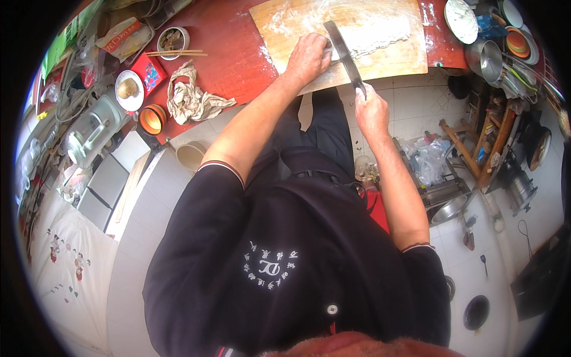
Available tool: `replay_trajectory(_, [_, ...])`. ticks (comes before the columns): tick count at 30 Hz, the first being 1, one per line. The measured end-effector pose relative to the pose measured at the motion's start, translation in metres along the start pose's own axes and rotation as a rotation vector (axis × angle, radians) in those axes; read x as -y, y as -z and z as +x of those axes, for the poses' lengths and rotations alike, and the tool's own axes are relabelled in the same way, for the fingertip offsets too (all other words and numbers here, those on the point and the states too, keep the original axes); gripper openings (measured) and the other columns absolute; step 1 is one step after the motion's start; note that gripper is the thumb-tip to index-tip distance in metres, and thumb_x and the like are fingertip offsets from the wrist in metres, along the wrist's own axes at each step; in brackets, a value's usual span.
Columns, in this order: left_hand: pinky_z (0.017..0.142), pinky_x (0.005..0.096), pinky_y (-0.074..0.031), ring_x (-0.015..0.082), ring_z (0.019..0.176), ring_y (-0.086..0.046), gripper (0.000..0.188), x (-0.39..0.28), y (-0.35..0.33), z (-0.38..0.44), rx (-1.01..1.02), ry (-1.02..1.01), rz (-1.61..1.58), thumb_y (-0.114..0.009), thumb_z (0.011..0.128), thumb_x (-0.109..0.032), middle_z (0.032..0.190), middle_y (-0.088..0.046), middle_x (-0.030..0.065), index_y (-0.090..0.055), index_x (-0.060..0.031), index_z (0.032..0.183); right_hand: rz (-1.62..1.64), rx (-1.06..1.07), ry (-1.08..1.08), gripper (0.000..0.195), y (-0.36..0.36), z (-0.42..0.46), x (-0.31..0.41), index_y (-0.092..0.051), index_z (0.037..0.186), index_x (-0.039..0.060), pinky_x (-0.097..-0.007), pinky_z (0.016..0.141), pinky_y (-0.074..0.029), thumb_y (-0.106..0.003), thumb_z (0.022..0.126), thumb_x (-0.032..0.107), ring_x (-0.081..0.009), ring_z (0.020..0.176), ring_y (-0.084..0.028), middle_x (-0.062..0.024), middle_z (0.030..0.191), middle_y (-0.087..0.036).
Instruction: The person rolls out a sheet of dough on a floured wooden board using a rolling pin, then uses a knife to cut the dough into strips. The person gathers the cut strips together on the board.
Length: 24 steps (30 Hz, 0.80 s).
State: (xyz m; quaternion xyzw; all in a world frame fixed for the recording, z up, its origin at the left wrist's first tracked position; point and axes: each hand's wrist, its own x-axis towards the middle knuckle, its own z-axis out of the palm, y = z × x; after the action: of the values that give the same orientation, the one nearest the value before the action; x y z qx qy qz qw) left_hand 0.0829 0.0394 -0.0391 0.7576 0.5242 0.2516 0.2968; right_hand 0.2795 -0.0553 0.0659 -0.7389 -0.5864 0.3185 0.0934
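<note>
My right hand (373,111) grips the handle of a kitchen knife (342,51). Its broad dark blade, seen almost edge-on, slants across floured dough (379,39) on a wooden board (379,69). To the blade's left, my left hand (310,58) has curled fingers holding down the dough's near end, close to the metal. Right of the knife the dough stretches as a long white strip with an uneven edge; glare washes out its upper side. My left fingertips are mostly hidden behind the knuckles.
The board lies on a red table (214,58). At left are a bowl (173,43) with chopsticks (178,52), a crumpled cloth (192,96), a plate (129,102) with a round item, and an orange-lined bowl (151,119). A metal pot (484,60) and floury plate (461,21) stand right.
</note>
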Motion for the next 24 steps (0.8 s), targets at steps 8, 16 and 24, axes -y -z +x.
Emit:
replay_trajectory(8, [0.089,0.0479,-0.049,0.0394,0.099,-0.058,0.026,0.002,-0.001,0.001,-0.053,-0.04,-0.011,-0.074,0.081,-0.011,0.101,-0.062,0.0166,-0.062,-0.0031,0.103,0.005,0.023,-0.017,0.02,0.001,0.0,0.003,-0.071,0.114,0.0084,-0.0499,0.077,-0.055,-0.059,0.101,0.018,-0.0418,0.086,-0.07,-0.0192,0.091,-0.073])
replay_trajectory(16, [0.091,0.0475,-0.049,0.0398,0.101,-0.058,0.028,0.001,0.001,0.001,-0.019,-0.004,-0.007,-0.074,0.082,-0.012,0.104,-0.063,0.0168,-0.063,-0.003,0.106,0.004,0.044,-0.054,0.021,0.001,-0.002,0.008,-0.07,0.116,0.0086,-0.0495,0.079,-0.055,-0.059,0.101,0.018,-0.042,0.089,-0.07,-0.0191,0.094,-0.074])
replay_trajectory(24, [0.091,0.0478,-0.049,0.0408,0.1,-0.058,0.03,0.0,0.002,0.001,-0.042,-0.053,-0.016,-0.075,0.08,-0.011,0.104,-0.063,0.0178,-0.062,-0.0024,0.106,-0.06,0.08,-0.107,0.026,-0.023,0.031,0.02,-0.069,0.114,0.0046,-0.0543,0.08,-0.054,-0.058,0.103,0.026,-0.0472,0.09,-0.069,-0.0263,0.093,-0.072])
